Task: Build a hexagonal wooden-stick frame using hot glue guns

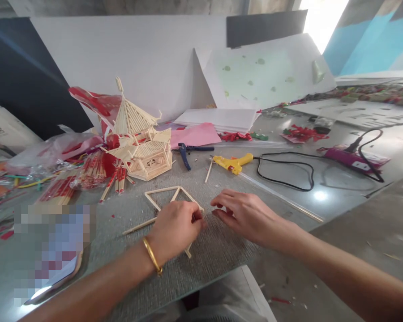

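My left hand [177, 225], with a gold bangle at its wrist, is closed over the right part of a flat frame of thin wooden sticks [161, 191]. Its fingertips pinch at the frame's right corner and hide part of it. Just to the right hovers my right hand [246, 217], thumb and fingers apart with nothing visible between them. A loose-looking stick [139, 226] runs out from under my left hand. Behind the frame stands a small tiered pavilion [149, 161] built of the same sticks, with a pointed roof.
A yellow glue gun [233, 163] lies beyond my right hand, its black cord running to a purple power strip [347, 160]. Blue-handled cutters [186, 154] rest beside the pavilion. Bundled sticks [94, 170] lie at left, near a phone [60, 250]. A clear glue stick [282, 197] lies near the table edge.
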A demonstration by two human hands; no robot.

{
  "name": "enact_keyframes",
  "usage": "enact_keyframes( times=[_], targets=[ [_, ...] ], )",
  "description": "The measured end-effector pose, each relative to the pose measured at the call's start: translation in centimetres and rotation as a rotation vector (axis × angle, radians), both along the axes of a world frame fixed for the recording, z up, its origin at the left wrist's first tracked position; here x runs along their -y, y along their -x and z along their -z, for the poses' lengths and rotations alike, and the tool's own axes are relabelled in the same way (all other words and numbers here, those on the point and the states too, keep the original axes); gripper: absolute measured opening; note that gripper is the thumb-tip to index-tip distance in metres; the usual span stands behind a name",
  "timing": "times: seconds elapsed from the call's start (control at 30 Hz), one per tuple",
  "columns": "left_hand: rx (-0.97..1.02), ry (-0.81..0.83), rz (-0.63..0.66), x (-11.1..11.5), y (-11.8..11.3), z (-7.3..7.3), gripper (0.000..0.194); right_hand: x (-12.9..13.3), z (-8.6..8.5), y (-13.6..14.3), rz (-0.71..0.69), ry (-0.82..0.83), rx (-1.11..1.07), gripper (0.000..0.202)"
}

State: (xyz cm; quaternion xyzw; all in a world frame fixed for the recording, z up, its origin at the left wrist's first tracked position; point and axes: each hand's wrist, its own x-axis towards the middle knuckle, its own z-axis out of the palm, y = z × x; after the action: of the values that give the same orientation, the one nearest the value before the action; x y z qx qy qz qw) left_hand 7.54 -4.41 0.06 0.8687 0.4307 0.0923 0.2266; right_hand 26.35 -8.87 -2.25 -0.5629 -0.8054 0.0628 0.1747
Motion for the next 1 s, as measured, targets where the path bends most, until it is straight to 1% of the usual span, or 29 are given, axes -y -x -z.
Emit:
enact_keyframes(
  times=[0.07, 0.13, 0.2, 0.27, 0.33, 0.43, 0.5, 0.57, 0.7, 0.8, 1.0],
  targets=[
    [0.023, -0.051, -0.03, 0.7, 1.1, -0.3, 0.019, -0.5, -1.0, -0.1, -0.021, -0.018, 0.051, 0.015],
    [0.022, -0.106, -0.068, 1.6, 3.0, -0.4, 0.02, -1.4, -2.1, 0.0, -0.046, -0.005, 0.11, 0.015],
    [-0.073, -0.156, -0.15, 2.7, 5.1, -0.1, 0.02, -2.8, -3.1, 0.4, -0.107, 0.021, 0.142, 0.015],
    [-0.188, -0.183, -0.229, 3.9, 7.0, 0.7, 0.02, -4.5, -3.7, 1.1, -0.17, 0.048, 0.155, 0.016],
    [-0.292, -0.191, -0.269, 4.8, 8.2, 1.7, 0.02, -6.5, -3.7, 2.1, -0.202, 0.068, 0.171, 0.018],
    [-0.382, -0.213, -0.297, 5.5, 9.0, 2.9, 0.023, -9.0, -3.3, 3.9, -0.241, 0.084, 0.196, 0.023],
    [-0.412, -0.235, -0.293, 5.5, 9.4, 3.4, 0.026, -10.2, -2.9, 5.0, -0.277, 0.083, 0.216, 0.027],
    [-0.428, -0.236, -0.254, 5.3, 9.7, 3.6, 0.028, -10.9, -2.4, 5.7, -0.314, 0.088, 0.241, 0.029],
    [-0.423, -0.221, -0.211, 4.5, 10.6, 3.4, 0.03, -10.9, -1.8, 5.8, -0.33, 0.094, 0.288, 0.023],
    [-0.415, -0.245, -0.195, 3.5, 11.4, 3.1, 0.029, -10.1, -1.6, 5.1, -0.301, 0.096, 0.31, 0.021],
    [-0.398, -0.269, -0.086, 0.6, 13.0, 2.4, 0.03, -7.9, -2.0, 4.2, -0.231, 0.112, 0.317, 0.02]
  ],
)
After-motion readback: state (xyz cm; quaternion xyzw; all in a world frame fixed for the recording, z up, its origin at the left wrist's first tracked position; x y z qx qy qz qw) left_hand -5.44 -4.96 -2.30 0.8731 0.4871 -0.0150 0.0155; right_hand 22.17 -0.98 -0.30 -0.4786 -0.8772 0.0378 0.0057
